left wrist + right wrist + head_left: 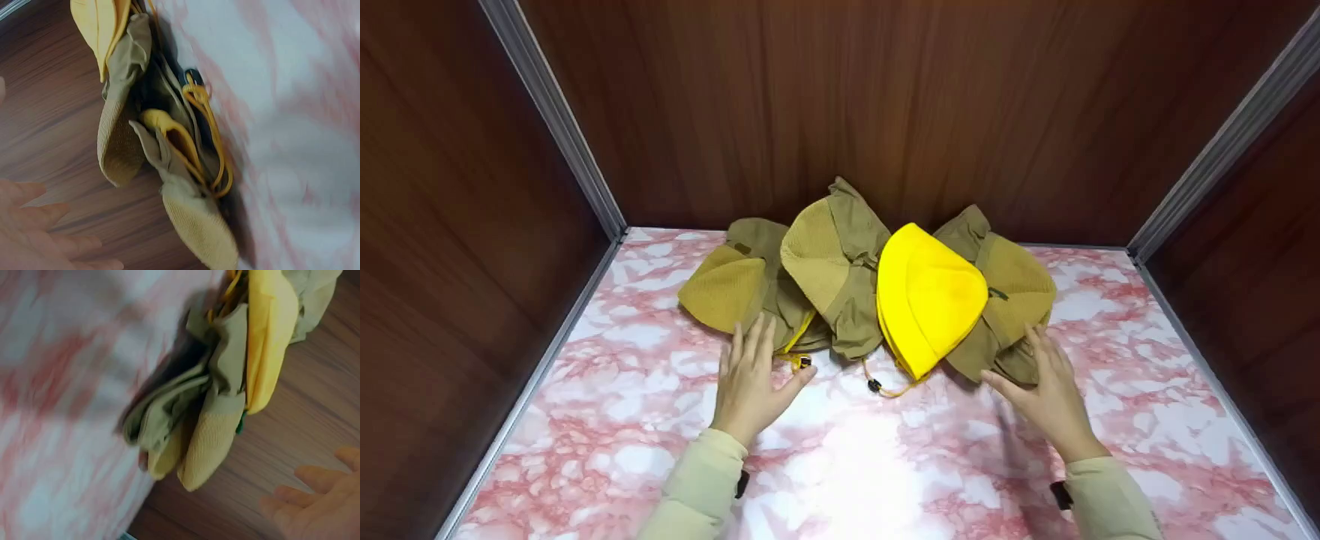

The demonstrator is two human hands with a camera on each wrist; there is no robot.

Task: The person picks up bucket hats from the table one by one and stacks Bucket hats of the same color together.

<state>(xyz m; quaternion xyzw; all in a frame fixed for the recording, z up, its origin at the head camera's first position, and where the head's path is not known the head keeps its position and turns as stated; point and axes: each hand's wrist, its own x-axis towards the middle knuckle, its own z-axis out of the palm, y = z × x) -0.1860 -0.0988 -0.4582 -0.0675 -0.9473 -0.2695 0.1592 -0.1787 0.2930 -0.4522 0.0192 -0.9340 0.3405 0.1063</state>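
Folded olive hats with tan ribbed panels lie in a row: a left one [724, 296], a middle one [817, 255] and a right one [1020, 281]. Overlapping the middle and right ones is a folded yellow hat [941, 292]. Below the row trail yellow cords with a black toggle [874, 385]. My left hand [750, 390], fingers spread, hovers at the lower edge of the left olive hat. Likewise spread, my right hand [1046, 401] is at the lower edge of the right olive hat. Both palms [39, 242] are bare of any object in the wrist views.
The table [607, 420] has a pink and white marbled surface. Dark wood-grain panels stand behind it [720, 112] and at both sides, joined by grey metal posts [559, 112]. The hats lie close to the back panel.
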